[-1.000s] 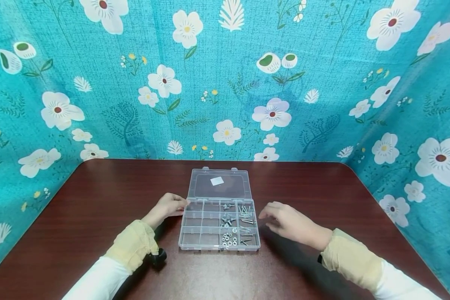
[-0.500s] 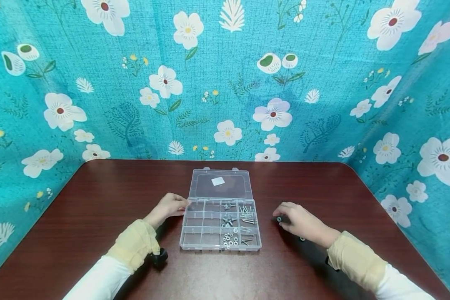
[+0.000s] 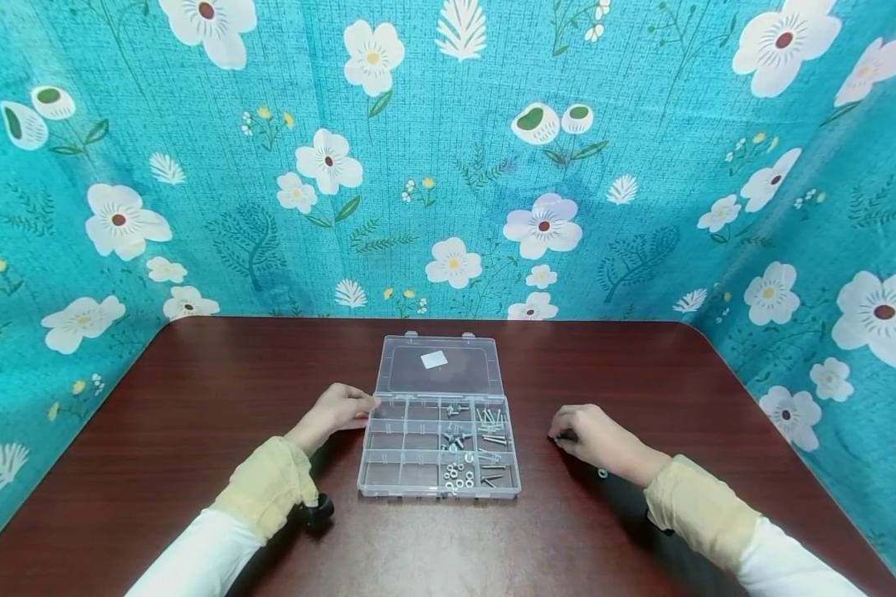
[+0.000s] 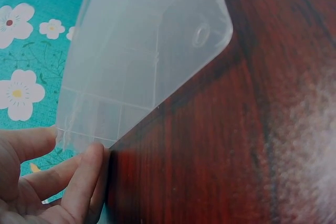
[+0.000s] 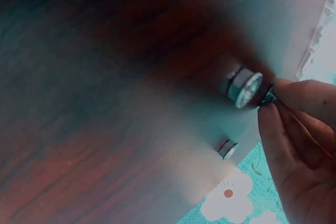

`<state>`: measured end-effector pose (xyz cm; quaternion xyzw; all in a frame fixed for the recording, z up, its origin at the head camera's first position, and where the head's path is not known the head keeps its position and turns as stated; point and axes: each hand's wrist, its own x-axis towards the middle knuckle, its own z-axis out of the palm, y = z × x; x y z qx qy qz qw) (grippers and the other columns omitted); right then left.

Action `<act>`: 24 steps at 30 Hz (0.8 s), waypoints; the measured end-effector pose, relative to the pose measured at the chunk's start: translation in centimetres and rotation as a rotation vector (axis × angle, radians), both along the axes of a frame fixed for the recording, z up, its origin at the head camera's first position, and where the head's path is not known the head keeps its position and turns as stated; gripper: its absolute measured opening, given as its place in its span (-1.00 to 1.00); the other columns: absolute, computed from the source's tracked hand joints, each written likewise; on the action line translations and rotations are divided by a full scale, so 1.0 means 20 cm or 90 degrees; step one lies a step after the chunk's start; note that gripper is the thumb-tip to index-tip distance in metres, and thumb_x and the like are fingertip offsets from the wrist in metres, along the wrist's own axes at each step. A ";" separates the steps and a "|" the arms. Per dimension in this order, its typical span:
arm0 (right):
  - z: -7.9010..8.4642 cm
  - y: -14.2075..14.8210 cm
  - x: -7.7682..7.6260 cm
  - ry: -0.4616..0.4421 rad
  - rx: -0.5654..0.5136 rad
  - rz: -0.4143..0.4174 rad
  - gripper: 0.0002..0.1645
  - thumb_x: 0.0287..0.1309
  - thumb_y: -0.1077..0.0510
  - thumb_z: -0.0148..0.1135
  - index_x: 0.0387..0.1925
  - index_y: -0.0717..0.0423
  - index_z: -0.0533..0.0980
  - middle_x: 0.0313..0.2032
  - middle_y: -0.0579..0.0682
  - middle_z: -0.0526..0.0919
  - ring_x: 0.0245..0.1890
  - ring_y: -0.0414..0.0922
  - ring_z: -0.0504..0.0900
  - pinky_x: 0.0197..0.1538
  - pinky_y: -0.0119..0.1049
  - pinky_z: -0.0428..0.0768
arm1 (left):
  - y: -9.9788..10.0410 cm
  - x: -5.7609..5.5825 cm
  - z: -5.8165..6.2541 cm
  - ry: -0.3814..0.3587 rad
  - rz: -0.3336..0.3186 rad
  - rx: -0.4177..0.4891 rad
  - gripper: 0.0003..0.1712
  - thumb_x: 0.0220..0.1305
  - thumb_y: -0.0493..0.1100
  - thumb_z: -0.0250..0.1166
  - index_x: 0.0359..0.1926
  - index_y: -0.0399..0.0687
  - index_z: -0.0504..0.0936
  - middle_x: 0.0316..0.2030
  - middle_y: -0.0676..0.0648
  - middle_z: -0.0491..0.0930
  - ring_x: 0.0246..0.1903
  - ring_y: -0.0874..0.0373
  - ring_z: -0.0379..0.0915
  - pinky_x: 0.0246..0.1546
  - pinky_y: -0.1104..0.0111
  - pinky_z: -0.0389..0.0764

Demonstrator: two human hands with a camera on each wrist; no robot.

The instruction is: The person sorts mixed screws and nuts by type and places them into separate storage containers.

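Observation:
A clear plastic compartment box (image 3: 382, 475) lies on the table, its lid (image 3: 463, 377) laid open toward the back. My left hand (image 3: 338, 408) grips the box at its back left corner, thumb on one side and fingertips on the other in the left wrist view. To the right of the box, my right hand (image 3: 597, 439) is low over the table and pinches a small metal nut (image 5: 269, 96) between thumb and fingertips. Two more nuts show in the right wrist view: a larger-looking nut (image 5: 245, 88) close to the fingertips and another nut (image 5: 228, 149) farther off.
Screws (image 3: 490, 419) fill the box's right column, with dark-headed bolts (image 3: 455, 439) and light rings or nuts (image 3: 459, 474) in the column beside it. The dark wooden table (image 3: 254, 365) meets a blue flowered cloth (image 3: 448, 166) at the back.
My right hand has moved right, away from the box's side, and its fingertips have closed on a nut that showed beneath them half a second ago. My left hand has kept its place.

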<state>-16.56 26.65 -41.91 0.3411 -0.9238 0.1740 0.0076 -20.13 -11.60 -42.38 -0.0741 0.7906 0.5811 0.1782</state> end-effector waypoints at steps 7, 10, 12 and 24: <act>0.01 -0.02 0.02 0.019 -0.007 0.021 -0.82 -0.20 0.49 0.32 -0.53 0.20 0.63 -0.49 -0.07 0.57 -0.44 -0.19 0.55 -0.43 -0.41 0.60 | 0.00 0.00 0.00 -0.003 0.003 -0.001 -0.62 0.24 -0.32 0.18 -0.04 -0.62 0.45 -0.15 -0.35 0.53 -0.31 0.13 0.50 -0.26 0.34 0.65; 0.02 -0.04 0.03 0.028 -0.012 0.025 -0.81 -0.22 0.50 0.31 -0.55 0.19 0.62 -0.50 -0.08 0.56 -0.47 -0.21 0.54 -0.45 -0.44 0.58 | 0.00 0.00 0.00 -0.004 0.000 -0.001 -0.61 0.25 -0.32 0.17 -0.03 -0.63 0.44 -0.15 -0.36 0.52 -0.30 0.13 0.50 -0.24 0.33 0.64; 0.03 -0.06 0.04 0.040 -0.022 0.031 -0.80 -0.23 0.50 0.32 -0.55 0.19 0.62 -0.50 -0.09 0.55 -0.46 -0.22 0.54 -0.45 -0.43 0.58 | 0.00 0.00 0.00 -0.004 0.001 0.001 -0.61 0.25 -0.32 0.17 -0.03 -0.63 0.43 -0.15 -0.36 0.52 -0.30 0.12 0.50 -0.25 0.33 0.65; 0.14 -0.27 0.11 0.112 -0.123 0.101 -0.83 -0.16 0.44 0.35 -0.49 0.16 0.63 -0.43 -0.10 0.57 -0.42 -0.27 0.54 -0.40 -0.56 0.56 | -0.01 -0.01 -0.02 -0.008 0.001 -0.002 -0.61 0.25 -0.32 0.16 -0.02 -0.62 0.43 -0.13 -0.37 0.51 -0.32 0.15 0.50 -0.27 0.34 0.65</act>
